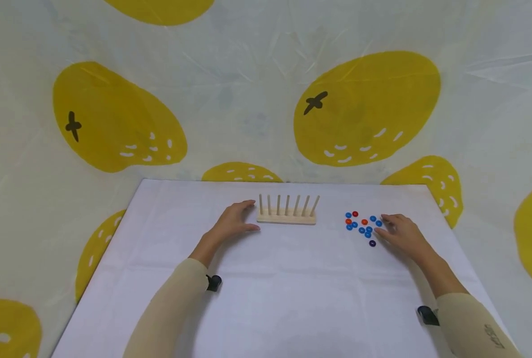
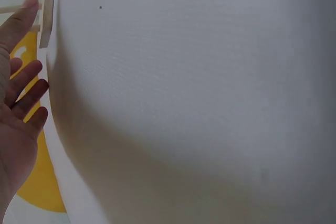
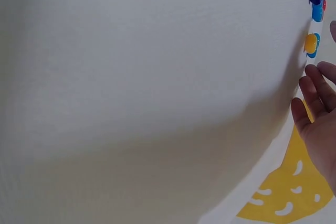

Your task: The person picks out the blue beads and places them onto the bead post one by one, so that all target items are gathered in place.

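A light wooden rack with several upright pegs stands near the far side of the table. Just off its left end is my left hand, thumb and fingers spread apart with nothing between them. Right of the rack lies a loose group of small rings: several blue, a red ring, two orange ones and a dark purple ring. My right hand is at the group's right edge, fingers parted, holding nothing visible. In the right wrist view a yellow ring lies near the fingertips; the head view does not show it clearly.
A white cloth covers the table. Behind it hangs a pale curtain printed with large yellow fruit shapes. Dark wrist cameras sit under both sleeves, the left one and the right one.
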`<state>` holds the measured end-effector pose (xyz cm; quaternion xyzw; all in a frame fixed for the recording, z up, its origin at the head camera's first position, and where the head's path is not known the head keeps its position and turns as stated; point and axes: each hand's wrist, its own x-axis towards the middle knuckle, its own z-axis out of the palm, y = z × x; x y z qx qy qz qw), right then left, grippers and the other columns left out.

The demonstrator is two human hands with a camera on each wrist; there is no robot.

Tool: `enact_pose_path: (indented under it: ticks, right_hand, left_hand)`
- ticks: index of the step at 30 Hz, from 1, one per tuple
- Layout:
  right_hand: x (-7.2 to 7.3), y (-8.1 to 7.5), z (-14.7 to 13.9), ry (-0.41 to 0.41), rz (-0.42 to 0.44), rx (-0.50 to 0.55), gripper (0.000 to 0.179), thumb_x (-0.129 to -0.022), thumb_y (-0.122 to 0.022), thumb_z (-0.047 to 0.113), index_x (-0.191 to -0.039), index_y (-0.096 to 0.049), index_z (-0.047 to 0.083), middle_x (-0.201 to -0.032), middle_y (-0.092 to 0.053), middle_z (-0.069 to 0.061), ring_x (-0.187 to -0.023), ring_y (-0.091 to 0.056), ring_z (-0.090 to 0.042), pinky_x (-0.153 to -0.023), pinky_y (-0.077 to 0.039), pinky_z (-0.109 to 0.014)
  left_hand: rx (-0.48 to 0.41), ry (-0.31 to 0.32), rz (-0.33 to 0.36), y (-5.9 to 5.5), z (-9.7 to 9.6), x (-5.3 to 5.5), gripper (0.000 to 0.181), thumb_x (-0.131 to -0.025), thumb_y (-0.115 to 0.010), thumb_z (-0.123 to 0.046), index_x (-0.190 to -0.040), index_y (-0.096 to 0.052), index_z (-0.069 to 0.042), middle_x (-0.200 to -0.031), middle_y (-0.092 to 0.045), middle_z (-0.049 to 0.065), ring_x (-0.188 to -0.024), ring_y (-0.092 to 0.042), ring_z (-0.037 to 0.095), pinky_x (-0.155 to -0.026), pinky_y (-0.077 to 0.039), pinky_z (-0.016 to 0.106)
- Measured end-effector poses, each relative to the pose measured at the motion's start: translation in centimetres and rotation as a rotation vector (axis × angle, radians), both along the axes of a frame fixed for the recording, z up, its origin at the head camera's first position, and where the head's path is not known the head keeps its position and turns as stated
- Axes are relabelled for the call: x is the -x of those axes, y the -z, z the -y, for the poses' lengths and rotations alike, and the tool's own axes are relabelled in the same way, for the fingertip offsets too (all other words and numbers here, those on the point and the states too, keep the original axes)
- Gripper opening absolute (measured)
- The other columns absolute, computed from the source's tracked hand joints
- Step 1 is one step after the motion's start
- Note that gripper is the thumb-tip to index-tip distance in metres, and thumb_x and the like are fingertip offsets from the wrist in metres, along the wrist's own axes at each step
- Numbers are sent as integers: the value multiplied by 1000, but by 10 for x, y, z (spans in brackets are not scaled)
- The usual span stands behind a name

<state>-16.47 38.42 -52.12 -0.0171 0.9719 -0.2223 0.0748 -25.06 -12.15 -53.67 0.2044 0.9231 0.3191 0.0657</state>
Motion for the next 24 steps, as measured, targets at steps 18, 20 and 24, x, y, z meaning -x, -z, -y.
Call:
enact_pose_path:
  ticks: [18,20,24]
  right_hand:
    - [8,13,2,88,20,29,62,-98,-69,38,-138,-54,-7,-127,-53,-31,-114,-51,-44,-103,-46,-63]
    - [10,13,2,88,19,31,60,-98,-69,37,-137,-54,-7,-126,-55,-30,-112,-52,-43,-102,-47,-62]
    - [10,14,0,95,16,41,54,-100,-68,32,-134,-55,-7,-121,-56,-28,-108,-53,-40,-99,-49,-60]
  left_hand:
    - [158,-16,-48,7,-20,9,72,-77,-92,-37,-138,-65,-12,-137,-63,9,-129,-50,36,-103,-42,57]
    - [146,-24,-42,8,-20,10,68,-78,-91,-35,-137,-66,-12,-135,-63,9,-128,-50,35,-103,-41,57]
    - [116,-41,-24,10,-22,11,62,-82,-89,-32,-137,-67,-13,-135,-62,9,-129,-48,35,-106,-38,57]
